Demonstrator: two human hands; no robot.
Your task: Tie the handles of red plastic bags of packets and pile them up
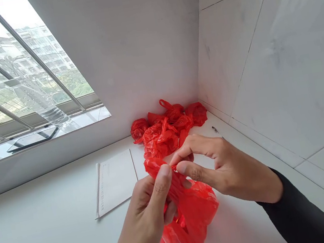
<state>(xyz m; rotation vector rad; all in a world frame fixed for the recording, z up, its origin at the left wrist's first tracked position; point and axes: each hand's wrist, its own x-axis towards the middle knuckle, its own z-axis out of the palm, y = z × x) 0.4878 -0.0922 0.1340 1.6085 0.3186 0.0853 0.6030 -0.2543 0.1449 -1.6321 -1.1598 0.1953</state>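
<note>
A crumpled red plastic bag [197, 211] hangs between my two hands above the white tabletop. My left hand [153, 201] is closed round the gathered upper part of the bag, thumb on top. The thumb and forefinger of my right hand [212, 165] pinch a twisted bit of the same bag beside the left thumb. The bag's lower part spreads loosely below, and folds hide what is inside it, if anything. Behind my hands lies a heap of red plastic bags [158, 138], bunched up, some with handle loops sticking out.
On the table [42, 224] lies a white notepad [117, 180], left of the bags. A pen [215, 130] is partly hidden behind my right hand. A water bottle [40, 102] and a dark-edged tablet-like object [33, 139] rest on the barred window's sill. Walls close off the back and right.
</note>
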